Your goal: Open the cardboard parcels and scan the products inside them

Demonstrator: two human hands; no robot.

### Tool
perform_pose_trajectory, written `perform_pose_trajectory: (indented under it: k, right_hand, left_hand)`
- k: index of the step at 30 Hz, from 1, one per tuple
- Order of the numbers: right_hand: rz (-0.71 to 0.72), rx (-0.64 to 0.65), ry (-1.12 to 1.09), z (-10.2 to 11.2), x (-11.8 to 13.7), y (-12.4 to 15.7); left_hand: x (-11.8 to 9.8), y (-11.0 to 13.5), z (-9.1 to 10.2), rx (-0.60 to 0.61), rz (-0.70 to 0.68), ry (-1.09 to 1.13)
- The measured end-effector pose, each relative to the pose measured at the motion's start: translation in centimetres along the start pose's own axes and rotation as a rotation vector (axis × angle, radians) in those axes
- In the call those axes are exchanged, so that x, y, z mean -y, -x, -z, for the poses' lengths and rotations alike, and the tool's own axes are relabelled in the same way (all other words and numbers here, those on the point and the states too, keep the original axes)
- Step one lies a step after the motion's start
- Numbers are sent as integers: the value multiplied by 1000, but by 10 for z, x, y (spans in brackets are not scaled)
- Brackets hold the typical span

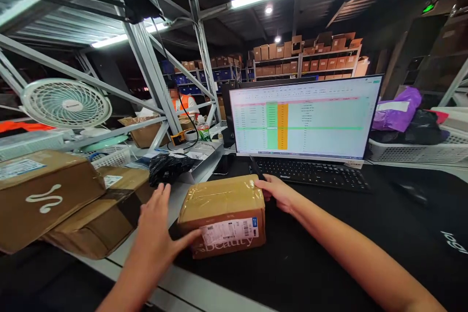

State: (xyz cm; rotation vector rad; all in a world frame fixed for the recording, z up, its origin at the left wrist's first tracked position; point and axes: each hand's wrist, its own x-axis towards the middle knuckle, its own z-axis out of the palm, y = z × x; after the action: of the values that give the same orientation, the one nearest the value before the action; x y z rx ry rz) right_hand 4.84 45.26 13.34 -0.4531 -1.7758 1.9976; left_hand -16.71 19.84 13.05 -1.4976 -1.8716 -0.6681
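A taped brown cardboard box [223, 197] with a shipping label [230, 231] and the word "beauty" on its front sits on the black desk mat. At its left front, my left hand [157, 226] is open with fingers spread. The thumb reaches to the box front beside the label; whether it presses there I cannot tell. My right hand [276, 191] is closed at the box's top right corner, around a slim, dark pointed tool [257, 168] that looks like a box cutter. Part of the tool is hidden by the fingers.
Behind the box stand a keyboard [314, 173] and a monitor [303, 117] showing a spreadsheet. A mouse [413, 192] lies right. More cardboard boxes [47, 200] and a black plastic bag [170, 168] are left, below a fan [68, 105]. A person in orange [186, 103] is beyond the frame.
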Motion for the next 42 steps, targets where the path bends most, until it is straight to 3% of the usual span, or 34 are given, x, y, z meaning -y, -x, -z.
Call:
perform_pose_trajectory:
  k: [2,4,8,12,16,18,22,26,29,33,37,41,42]
  right_hand:
    - [2,14,-38,-7,-3,8]
    - [29,21,-55,-16,-1,23]
    - [42,-41,2,-25,8,43]
    - [-8,-11,175,-1,13,31]
    - [234,-174,649,41,36,25]
    - [286,-46,836,63,55,36]
    - [165,397,965,89,85,65]
    - [51,543,1020,86,85,73]
    - [83,595,1065,71,76,67]
    - [195,519,1184,56,73,64]
    - [287,373,1290,67,74,57]
    - [106,-165,1487,96,73,43]
    - [45,-246,1502,102,73,41]
  left_hand:
    - [-30,-2,11,-45,-127,-148]
    - [-55,-8,15,23,-251,-164]
    - [-72,-28,3,57,-288,-92]
    - [-72,-37,-11,-28,-305,-67]
    - [-72,-31,-16,-97,-355,-117]
    - [-70,-26,-17,-100,-363,-114]
    - [-66,-17,-22,-95,-334,-84]
    - [-66,-13,-31,-236,-293,-20]
    - [-66,-14,-34,-277,-280,5]
    - [-70,-19,-29,-253,-293,31]
    - [-74,-22,-24,-225,-265,52]
    - [-72,-21,-22,-202,-267,42]
    - [-72,-21,-21,-179,-267,32]
